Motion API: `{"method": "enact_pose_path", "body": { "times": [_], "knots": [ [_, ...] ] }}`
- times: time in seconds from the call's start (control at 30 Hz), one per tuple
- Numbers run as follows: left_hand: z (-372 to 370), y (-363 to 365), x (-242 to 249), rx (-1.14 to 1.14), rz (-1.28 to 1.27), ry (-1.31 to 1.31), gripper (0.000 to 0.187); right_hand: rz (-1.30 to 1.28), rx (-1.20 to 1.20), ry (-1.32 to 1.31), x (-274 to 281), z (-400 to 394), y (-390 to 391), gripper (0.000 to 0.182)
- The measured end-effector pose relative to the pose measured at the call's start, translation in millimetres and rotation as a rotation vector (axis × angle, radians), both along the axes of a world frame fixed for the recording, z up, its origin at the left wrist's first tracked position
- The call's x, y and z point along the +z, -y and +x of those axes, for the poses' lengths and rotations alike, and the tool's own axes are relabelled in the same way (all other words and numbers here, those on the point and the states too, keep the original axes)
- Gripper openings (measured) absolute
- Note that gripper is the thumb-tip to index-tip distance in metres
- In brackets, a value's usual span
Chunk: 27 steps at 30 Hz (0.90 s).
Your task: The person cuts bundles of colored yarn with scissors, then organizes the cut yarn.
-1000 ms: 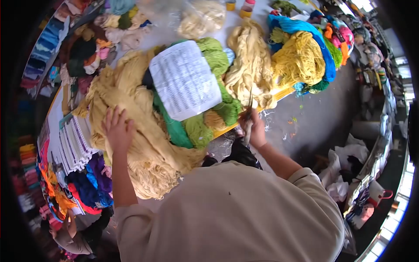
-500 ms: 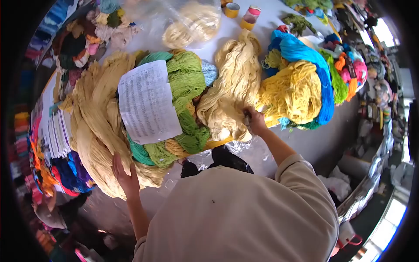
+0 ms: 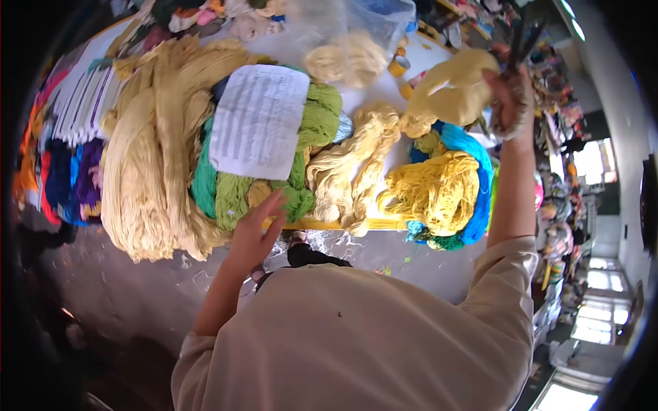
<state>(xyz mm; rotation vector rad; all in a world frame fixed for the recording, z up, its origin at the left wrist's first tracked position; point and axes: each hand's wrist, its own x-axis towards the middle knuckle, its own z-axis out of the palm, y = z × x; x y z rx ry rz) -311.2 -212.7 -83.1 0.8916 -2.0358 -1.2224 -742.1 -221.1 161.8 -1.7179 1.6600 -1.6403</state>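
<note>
Yarn [image 3: 449,85] hangs from the right hand [image 3: 508,103], apparently with scissors [image 3: 525,45].

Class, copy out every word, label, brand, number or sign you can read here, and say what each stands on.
White sheet lying on the green yarn: rows of print, too blurred to quote.
No word, label, brand, number or sign is readable anywhere in this picture.

rt hand [image 3: 508,103] high, lt hand [image 3: 255,234] open

yarn pile [image 3: 147,147] cream. skein [image 3: 437,188] yellow, bundle beside it [image 3: 483,185] bright blue. sheet [image 3: 259,123] white, dark printed rows.
</note>
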Motion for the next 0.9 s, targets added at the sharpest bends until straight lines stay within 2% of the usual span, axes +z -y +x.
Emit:
{"method": "enact_pose_path", "body": {
  "times": [0.03, 0.07, 0.1, 0.13, 0.2, 0.23, 0.27, 0.37, 0.4, 0.47, 0.5, 0.53, 0.57, 0.6, 0.63, 0.67, 0.73, 0.77, 0.83, 0.87, 0.9],
  "knots": [
    [1, -3, 7, -0.019, 0.07, -0.091, 0.055, -0.025, 0.095, 0.092, 22, 18, 0, 0.047],
    [2, -6, 15, -0.038, 0.137, -0.183, 0.053, -0.177, 0.235, -0.112, 42, 34, 3, 0.04],
    [4, -10, 20, -0.046, 0.108, -0.256, 0.052, -0.122, 0.229, 0.002, 69, 29, 6, 0.034],
    [7, -13, 27, -0.053, 0.075, -0.326, 0.05, -0.226, 0.343, -0.088, 90, 67, -3, 0.031],
    [16, -19, 43, -0.042, -0.061, -0.375, 0.045, -0.266, 0.225, -0.219, 127, 82, -10, 0.032],
    [23, -22, 50, -0.041, -0.137, -0.365, 0.043, -0.157, 0.172, -0.153, 151, 117, -22, 0.036],
    [29, -28, 63, -0.043, -0.154, -0.431, 0.04, -0.162, 0.164, -0.122, 161, 134, -32, 0.046],
    [46, -51, 79, -0.128, -0.081, -0.625, 0.032, -0.111, 0.376, 0.034, 169, 187, -53, 0.043],
    [52, -57, 81, -0.169, 0.029, -0.675, 0.028, -0.048, 0.484, 0.125, 166, 202, -61, 0.041],
    [67, -63, 83, -0.227, 0.284, -0.769, 0.016, 0.026, 0.462, 0.214, 148, 227, -71, 0.039],
    [79, -60, 81, -0.203, 0.466, -0.737, 0.015, -0.044, 0.341, 0.222, 132, 254, -77, 0.037],
    [90, -54, 76, -0.18, 0.649, -0.702, 0.015, 0.079, 0.568, 0.423, 117, 268, -83, 0.033],
    [95, -44, 55, -0.056, 0.616, -0.678, 0.015, 0.019, 0.396, 0.411, 103, 274, -85, 0.03],
    [113, -47, 59, 0.146, 0.431, -0.401, 0.016, 0.119, 0.484, 0.58, 90, 289, -92, 0.026],
    [136, -50, 69, 0.339, 0.244, -0.119, 0.017, 0.053, 0.41, 0.475, 75, 296, -95, 0.025],
    [165, -51, 99, 0.292, 0.244, 0.3, 0.036, 0.13, 0.384, 0.521, 59, 286, -93, 0.024],
    [200, -65, 70, 0.325, -0.302, -0.456, 0.065, 0.239, 0.35, 0.585, 31, 307, -96, 0.024],
    [222, -63, 64, 0.121, -0.172, -0.677, 0.088, 0.229, 0.346, 0.672, 14, 322, -96, 0.027],
    [237, -79, 86, 0.207, 0.014, -1.102, 0.087, 0.339, 0.457, 0.74, -27, 332, -97, 0.032],
    [244, -83, 95, 0.209, -0.033, -1.222, 0.084, 0.403, 0.466, 0.738, -49, 346, -101, 0.035],
    [247, -88, 108, 0.2, 0.055, -1.374, 0.084, 0.418, 0.38, 0.611, -70, 363, -108, 0.041]
  ]
}}
